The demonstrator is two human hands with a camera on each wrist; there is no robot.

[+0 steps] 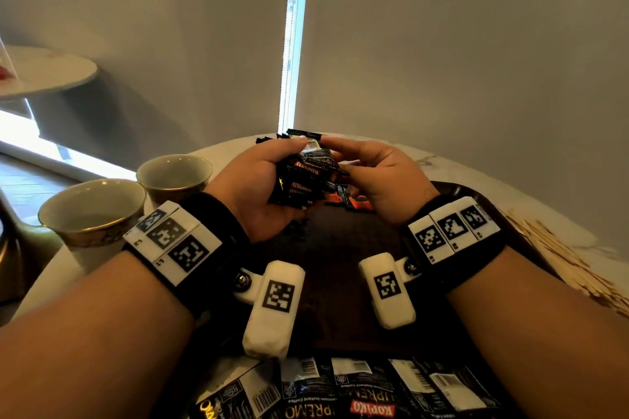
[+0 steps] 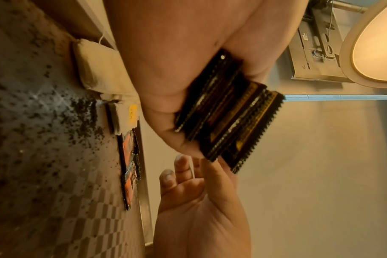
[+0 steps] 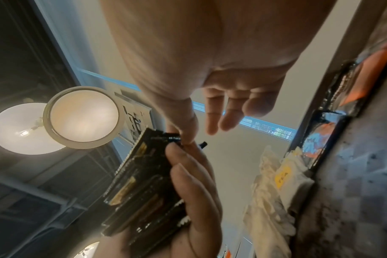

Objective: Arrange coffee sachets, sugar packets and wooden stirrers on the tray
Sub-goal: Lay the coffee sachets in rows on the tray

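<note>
Sachets (image 1: pixel 303 177) of black coffee form a bundle gripped in the left hand (image 1: pixel 258 187), fingers curled round it, held above the dark tray (image 1: pixel 340 248) toward its 12 o'clock edge. Right hand (image 1: pixel 377 177) pinches the bundle's top sachet between thumb and forefinger, other fingers loosely spread. More sachets (image 1: pixel 340 391) lie in a row at 6 o'clock. Wooden stirrers (image 1: pixel 558 248) lie at 3 o'clock; two cups (image 1: pixel 136 194) stand at 9 o'clock.

Cups (image 1: pixel 136 194) left of tray (image 1: pixel 340 248); stirrers (image 1: pixel 561 255) right (on table).
</note>
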